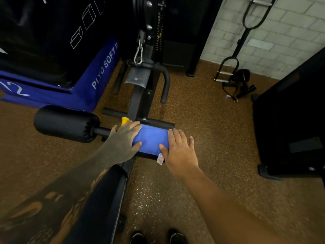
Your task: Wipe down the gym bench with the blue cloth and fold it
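The blue cloth (151,140) lies in the middle of the view, draped over a black padded part at the far end of the gym bench (100,199), just right of the bench's black foam roller (65,123) and just near a black crossbar. It is a bright, even blue, laid out as a tidy rectangle with a faint seam line along its far edge, and a small white label (160,158) hangs from its near right corner (the print on it is too small to read). A strip of the black padding shows below the cloth's near edge. The person's left hand (123,140) lies over the cloth's left end, its fingers close together and nearly straight, reaching to the far edge, with the thumb spread out and pressed on the blue fabric. The right hand (180,149) covers the right end in the same way: fingers extended and slightly apart, thumb resting on the cloth near the label. Neither hand bunches or pinches the fabric. A yellow knob (125,120) pokes up just beyond the left fingertips. To the far left stands a blue and black plyo box (82,80); at the far right, black cable handles (235,80) lean by a pale brick wall. The floor (211,120) is speckled brown rubber, and two dark shoes (139,237) show at the near edge.
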Available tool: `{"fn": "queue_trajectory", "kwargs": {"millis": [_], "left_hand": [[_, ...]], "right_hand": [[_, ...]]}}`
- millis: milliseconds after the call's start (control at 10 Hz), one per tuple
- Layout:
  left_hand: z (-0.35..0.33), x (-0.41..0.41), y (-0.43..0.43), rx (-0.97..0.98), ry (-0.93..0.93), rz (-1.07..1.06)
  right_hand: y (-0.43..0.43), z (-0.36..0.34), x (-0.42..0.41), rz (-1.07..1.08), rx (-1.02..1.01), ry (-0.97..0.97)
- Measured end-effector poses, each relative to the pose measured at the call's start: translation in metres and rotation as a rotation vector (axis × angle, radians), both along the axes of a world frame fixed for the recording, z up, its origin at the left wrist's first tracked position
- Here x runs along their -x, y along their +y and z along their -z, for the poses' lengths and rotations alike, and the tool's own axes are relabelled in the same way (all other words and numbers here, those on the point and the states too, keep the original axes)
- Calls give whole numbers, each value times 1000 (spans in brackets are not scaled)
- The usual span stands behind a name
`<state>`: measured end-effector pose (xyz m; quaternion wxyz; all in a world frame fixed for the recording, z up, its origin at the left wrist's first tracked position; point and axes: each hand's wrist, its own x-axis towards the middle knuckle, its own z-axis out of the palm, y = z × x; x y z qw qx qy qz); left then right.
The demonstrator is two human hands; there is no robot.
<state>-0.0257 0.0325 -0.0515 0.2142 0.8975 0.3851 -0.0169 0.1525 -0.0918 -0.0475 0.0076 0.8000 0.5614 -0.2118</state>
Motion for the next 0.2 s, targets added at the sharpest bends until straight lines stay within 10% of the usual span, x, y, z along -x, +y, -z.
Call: {"fn": "queue_trajectory", "kwargs": {"millis": [200], "left_hand": [[-12,-4,3,-108,38,14]], "right_hand": [[18,-19,-9,-44,-127,-3]]}}
